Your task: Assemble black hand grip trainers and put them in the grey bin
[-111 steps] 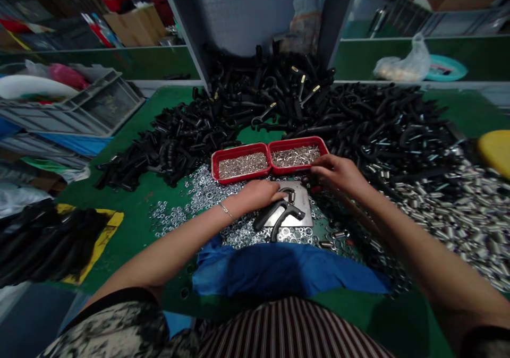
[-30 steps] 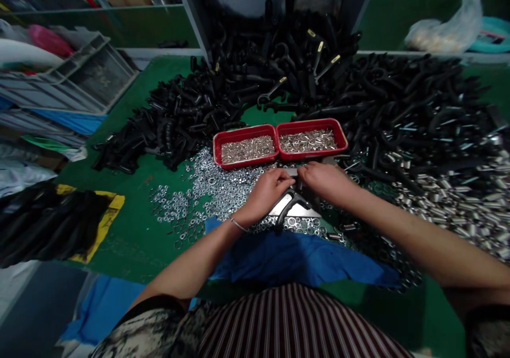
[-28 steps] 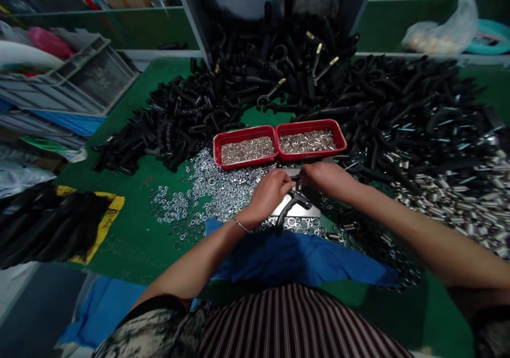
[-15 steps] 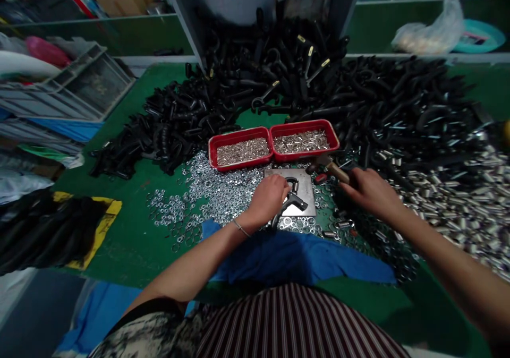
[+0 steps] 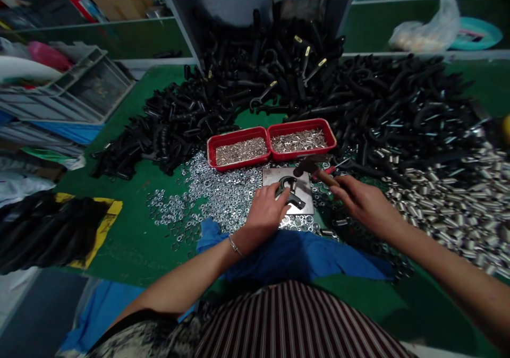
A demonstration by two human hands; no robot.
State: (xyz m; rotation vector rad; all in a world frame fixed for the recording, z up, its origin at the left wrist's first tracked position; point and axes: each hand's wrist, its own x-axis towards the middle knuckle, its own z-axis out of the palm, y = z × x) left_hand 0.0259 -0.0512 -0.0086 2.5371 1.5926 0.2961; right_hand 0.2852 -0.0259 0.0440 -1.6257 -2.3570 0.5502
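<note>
My left hand (image 5: 265, 209) is closed around a black curved plastic part (image 5: 295, 201), which lies on a square metal plate (image 5: 306, 188). A coil spring shows upright in that part's curve. My right hand (image 5: 360, 201) grips the wooden handle of a hammer (image 5: 325, 177). The dark hammer head hangs over the plate's upper right edge, close above the black part and apart from it. A small red-handled tool (image 5: 324, 172) lies partly behind the hammer. Small metal rings (image 5: 223, 193) spread out left of the plate.
Two red trays (image 5: 239, 164) of small metal pins stand behind the plate. Black plastic parts (image 5: 171, 124) are heaped left, back and right. Metal cylinders (image 5: 458, 204) pile up at the right. A blue cloth (image 5: 303, 257) lies along the front; a grey crate (image 5: 91, 82) stands far left.
My right hand has brought the hammer left, so its head is now over the plate's edge. My left hand has shifted slightly lower, with its fingers on the black part.
</note>
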